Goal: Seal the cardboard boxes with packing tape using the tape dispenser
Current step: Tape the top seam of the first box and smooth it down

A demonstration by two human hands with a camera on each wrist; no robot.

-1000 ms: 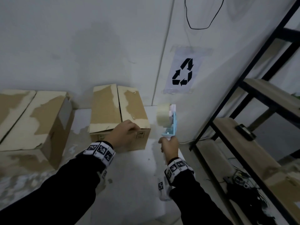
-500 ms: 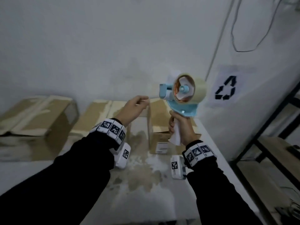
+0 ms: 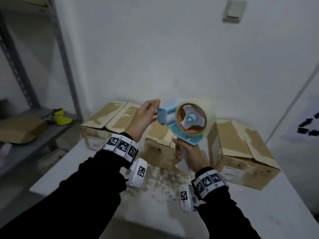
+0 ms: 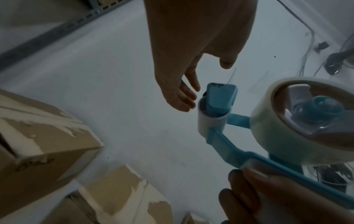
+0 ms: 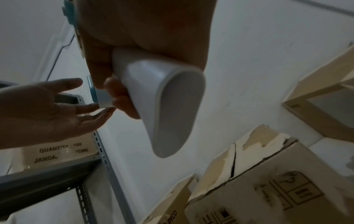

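My right hand grips the white handle of a blue tape dispenser and holds it upright above the white table. Its roll of clear tape faces me. My left hand is open, its straight fingers at the dispenser's blue front end, touching near the roller. Three worn cardboard boxes with closed flaps stand against the wall: one left, one in the middle behind the hands, one right.
A grey metal shelf stands at the left, holding a flat cardboard piece and a yellow item. A recycling sign hangs on the right wall. Bare table surface lies in front of the boxes.
My left hand left the box top and rose to the dispenser's front. The right hand lifted the dispenser and turned it side-on. The head view swung left.
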